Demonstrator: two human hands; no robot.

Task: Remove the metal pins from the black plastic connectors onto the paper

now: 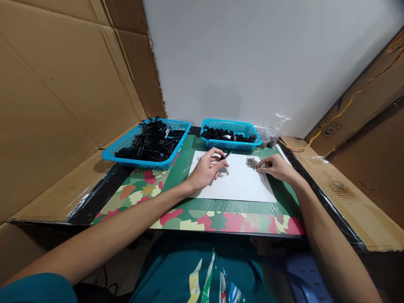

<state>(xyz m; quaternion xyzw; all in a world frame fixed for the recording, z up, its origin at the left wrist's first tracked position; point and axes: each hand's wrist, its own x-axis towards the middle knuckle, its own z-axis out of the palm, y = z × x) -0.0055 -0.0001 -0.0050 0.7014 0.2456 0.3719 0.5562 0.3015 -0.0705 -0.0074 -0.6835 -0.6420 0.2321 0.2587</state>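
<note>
My left hand (206, 168) is closed around a small black part (226, 156), held between thumb and fingers above the white sheet (240, 185). Partly behind that hand lies a pile of tiny metal pieces (224, 171). My right hand (275, 167) pinches with thumb and forefinger at the edge of a second pile of small metal pieces (251, 163). Whatever sits between those fingertips is too small to make out.
A large blue basket (139, 162) heaped with black parts stands at the left. Behind the sheet is a smaller blue basket (229, 145) with black parts. Clear plastic bags (270, 136) sit beside it. Cardboard walls (69, 84) flank the table, and a yellow cord (334, 118) hangs at right.
</note>
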